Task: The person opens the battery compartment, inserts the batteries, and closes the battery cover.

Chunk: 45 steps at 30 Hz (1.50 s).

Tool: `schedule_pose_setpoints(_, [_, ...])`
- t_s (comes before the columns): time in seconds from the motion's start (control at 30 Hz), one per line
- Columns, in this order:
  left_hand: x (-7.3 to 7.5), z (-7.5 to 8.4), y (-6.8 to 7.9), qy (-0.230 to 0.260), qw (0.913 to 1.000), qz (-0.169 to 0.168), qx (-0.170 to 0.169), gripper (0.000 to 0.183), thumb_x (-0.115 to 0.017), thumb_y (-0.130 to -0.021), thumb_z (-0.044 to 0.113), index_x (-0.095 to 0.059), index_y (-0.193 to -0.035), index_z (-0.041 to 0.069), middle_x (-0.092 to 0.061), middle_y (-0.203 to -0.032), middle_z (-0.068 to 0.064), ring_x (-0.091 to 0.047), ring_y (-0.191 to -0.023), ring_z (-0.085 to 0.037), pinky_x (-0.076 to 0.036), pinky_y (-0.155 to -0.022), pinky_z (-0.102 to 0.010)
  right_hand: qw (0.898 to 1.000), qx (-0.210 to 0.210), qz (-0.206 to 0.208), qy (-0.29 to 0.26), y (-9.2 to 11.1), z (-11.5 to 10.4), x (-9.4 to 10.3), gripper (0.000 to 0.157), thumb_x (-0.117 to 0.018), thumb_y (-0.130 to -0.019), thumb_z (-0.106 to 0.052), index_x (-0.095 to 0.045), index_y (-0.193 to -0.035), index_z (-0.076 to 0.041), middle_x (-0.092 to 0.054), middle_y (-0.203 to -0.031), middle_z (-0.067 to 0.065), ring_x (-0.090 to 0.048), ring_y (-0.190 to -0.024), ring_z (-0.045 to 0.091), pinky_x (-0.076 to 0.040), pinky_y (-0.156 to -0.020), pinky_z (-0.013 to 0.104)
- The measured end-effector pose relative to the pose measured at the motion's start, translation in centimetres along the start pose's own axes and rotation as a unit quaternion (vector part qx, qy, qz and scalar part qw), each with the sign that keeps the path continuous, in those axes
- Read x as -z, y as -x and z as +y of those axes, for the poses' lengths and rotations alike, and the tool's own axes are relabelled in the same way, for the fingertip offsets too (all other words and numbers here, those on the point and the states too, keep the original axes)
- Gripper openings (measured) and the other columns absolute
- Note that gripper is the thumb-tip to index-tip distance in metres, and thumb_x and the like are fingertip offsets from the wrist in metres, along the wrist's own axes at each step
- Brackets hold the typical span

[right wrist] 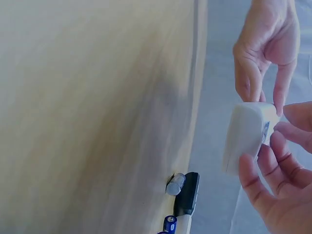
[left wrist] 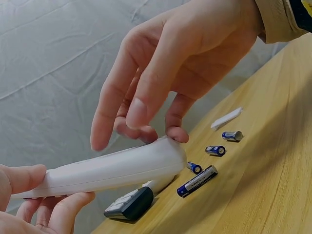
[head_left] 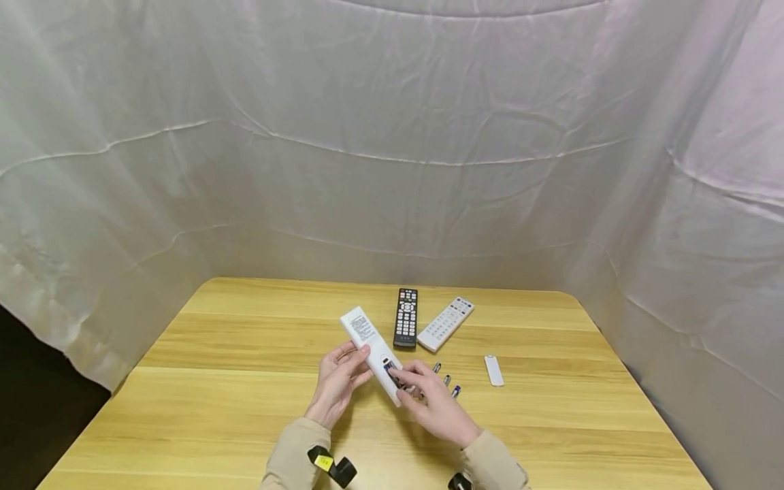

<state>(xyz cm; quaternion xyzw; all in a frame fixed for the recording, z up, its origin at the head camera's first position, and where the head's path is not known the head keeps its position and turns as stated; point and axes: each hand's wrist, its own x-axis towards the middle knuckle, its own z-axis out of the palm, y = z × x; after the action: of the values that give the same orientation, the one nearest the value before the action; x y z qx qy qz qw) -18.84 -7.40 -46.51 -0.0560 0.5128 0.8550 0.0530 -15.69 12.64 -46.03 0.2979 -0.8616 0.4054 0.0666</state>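
Observation:
A white remote control (head_left: pixel 373 344) is held tilted above the table, its back upward and its battery bay (head_left: pixel 390 369) uncovered, with blue showing inside. My left hand (head_left: pixel 336 384) grips its middle, thumb on top and fingers beneath, as the left wrist view also shows. Over the bay end is my right hand (head_left: pixel 437 405), its fingers loosely bent and apart. In the left wrist view, the right little finger (left wrist: pixel 178 134) touches the remote's end, while thumb and index finger hover above. Several blue-and-silver batteries (left wrist: pixel 197 181) lie on the table beneath and beside the right hand.
A black remote (head_left: pixel 406 318) and another white remote (head_left: pixel 446 324) lie buttons up toward the back of the wooden table (head_left: pixel 245 354). Farther right is a small white battery cover (head_left: pixel 493 371). Pale curtains (head_left: pixel 392 204) hang behind the table and along its sides.

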Motion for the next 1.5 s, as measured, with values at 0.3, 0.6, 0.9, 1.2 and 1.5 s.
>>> schedule_pose_setpoints(0.3, [0.1,0.0,0.0,-0.001,1.0000,0.002,0.001,0.050,-0.062,-0.098,0.005,-0.040,-0.139,-0.013,-0.070,-0.100,-0.006,-0.071,-0.084,-0.012,-0.066,-0.082,-0.027,0.997,-0.006,0.017,-0.068,-0.3,0.7,0.7,0.032,-0.065,-0.093,-0.003,-0.067,-0.124,0.001,-0.068,-0.116,0.017,-0.063,-0.092,0.016,-0.058,-0.075,0.020])
schedule_pose_setpoints(0.6, [0.1,0.0,0.1,0.006,1.0000,0.001,0.003,0.050,-0.061,-0.098,0.005,-0.040,-0.140,-0.013,-0.071,-0.101,-0.007,-0.072,-0.085,-0.012,-0.065,-0.083,-0.027,0.993,-0.026,0.035,-0.106,-0.3,1.3,0.9,0.029,-0.064,-0.094,-0.003,-0.067,-0.122,0.002,-0.067,-0.109,0.018,-0.060,-0.096,0.008,-0.061,-0.079,0.021])
schedule_pose_setpoints(0.9, [0.2,0.0,-0.1,0.007,0.9999,0.007,0.002,0.048,-0.061,-0.098,0.004,-0.040,-0.138,-0.013,-0.070,-0.098,-0.005,-0.071,-0.083,-0.011,-0.065,-0.080,-0.025,0.985,-0.055,0.056,-0.153,-0.1,1.7,1.6,0.028,-0.064,-0.094,-0.004,-0.066,-0.121,0.005,-0.063,-0.103,0.021,-0.055,-0.093,0.002,-0.059,-0.078,0.019])
schedule_pose_setpoints(1.2, [0.2,0.1,-0.2,0.010,0.9999,0.012,0.002,0.049,-0.062,-0.097,0.004,-0.041,-0.138,-0.013,-0.070,-0.098,-0.004,-0.070,-0.082,-0.010,-0.065,-0.079,-0.025,0.978,-0.104,0.082,-0.161,-0.2,2.6,3.3,0.029,-0.062,-0.095,-0.001,-0.064,-0.122,0.008,-0.063,-0.104,0.028,-0.063,-0.087,0.007,-0.060,-0.077,0.018])
schedule_pose_setpoints(1.5, [0.4,0.1,-0.2,0.012,0.9998,0.018,0.001,0.048,-0.062,-0.098,0.004,-0.041,-0.138,-0.013,-0.069,-0.099,-0.004,-0.069,-0.082,-0.010,-0.065,-0.079,-0.024,0.976,-0.146,0.125,-0.105,-0.1,3.9,4.9,0.029,-0.066,-0.090,0.004,-0.067,-0.118,0.007,-0.067,-0.095,0.017,-0.068,-0.080,0.015,-0.059,-0.071,0.017])
